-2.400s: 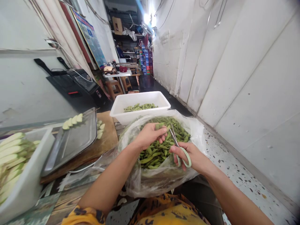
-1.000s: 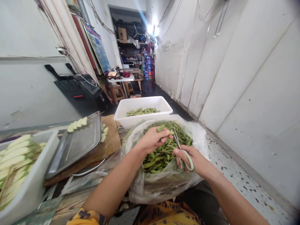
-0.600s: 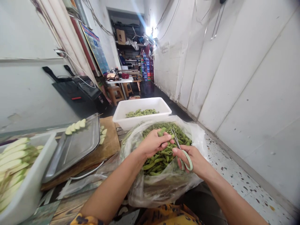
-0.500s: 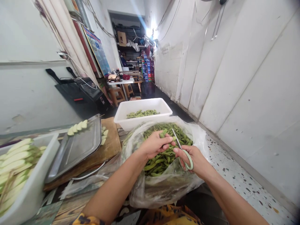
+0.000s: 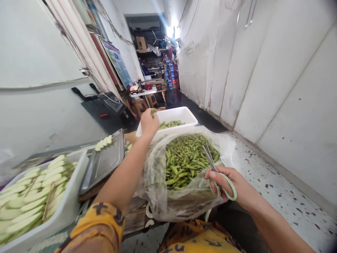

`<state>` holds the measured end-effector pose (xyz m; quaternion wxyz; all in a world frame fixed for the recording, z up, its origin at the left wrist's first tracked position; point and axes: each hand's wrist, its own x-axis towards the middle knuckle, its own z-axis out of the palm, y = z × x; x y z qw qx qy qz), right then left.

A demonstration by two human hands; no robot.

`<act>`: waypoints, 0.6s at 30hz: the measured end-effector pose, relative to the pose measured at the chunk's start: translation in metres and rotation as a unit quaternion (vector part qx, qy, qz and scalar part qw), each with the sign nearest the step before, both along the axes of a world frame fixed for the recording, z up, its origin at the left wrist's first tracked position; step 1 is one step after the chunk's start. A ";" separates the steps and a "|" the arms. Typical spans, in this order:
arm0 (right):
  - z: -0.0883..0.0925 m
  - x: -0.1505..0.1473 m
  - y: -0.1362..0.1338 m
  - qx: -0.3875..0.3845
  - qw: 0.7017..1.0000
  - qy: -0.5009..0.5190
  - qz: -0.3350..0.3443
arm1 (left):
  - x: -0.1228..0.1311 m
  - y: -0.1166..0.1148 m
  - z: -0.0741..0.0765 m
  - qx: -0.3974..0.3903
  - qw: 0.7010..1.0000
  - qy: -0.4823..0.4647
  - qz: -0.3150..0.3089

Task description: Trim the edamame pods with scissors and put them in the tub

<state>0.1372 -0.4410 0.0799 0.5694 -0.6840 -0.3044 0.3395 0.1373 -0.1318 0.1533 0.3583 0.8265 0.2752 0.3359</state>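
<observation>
My left hand is over the left end of the white bin, closed on a green pod. Green pods lie inside that bin. Nearer to me, a clear plastic bag stands open, full of green pods. My right hand holds scissors with pale green handles at the bag's right side. The blades point up and away over the pods, slightly apart.
At the left, a white tub holds skewered pale green slices. Beside it, a metal tray carries one skewer of slices on a wooden board. A black case leans by the left wall. Farther back are a small table and stools.
My left hand has moved from over the bag, beside the blades, forward and left to the white bin. The scissors have come slightly nearer to me and opened a little. The view has shifted.
</observation>
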 end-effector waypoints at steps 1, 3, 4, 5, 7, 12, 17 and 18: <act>-0.001 -0.001 -0.002 0.003 1.000 0.006 0.003 | 0.007 0.005 0.001 0.055 0.997 0.059 0.022; -0.002 -0.001 -0.006 0.004 1.000 0.016 -0.004 | 0.015 0.003 -0.001 0.162 0.979 0.125 0.009; -0.003 0.000 -0.009 0.002 1.000 0.016 -0.015 | 0.016 -0.004 -0.003 0.203 0.970 0.134 -0.026; -0.005 0.000 -0.010 -0.001 1.000 0.012 -0.028 | 0.015 -0.014 -0.007 0.235 0.961 0.129 -0.069; -0.007 0.002 -0.013 -0.008 0.999 0.001 -0.046 | 0.012 -0.040 -0.020 0.261 0.943 0.126 -0.165; -0.009 0.003 -0.013 -0.004 0.999 0.005 -0.037 | 0.012 -0.090 -0.065 0.224 0.883 0.257 -0.324; -0.011 0.000 -0.010 0.005 0.999 0.017 -0.032 | 0.018 -0.103 -0.083 0.184 0.902 0.263 -0.287; -0.011 0.000 -0.010 0.004 0.999 0.016 -0.033 | 0.018 -0.103 -0.081 0.172 0.904 0.254 -0.297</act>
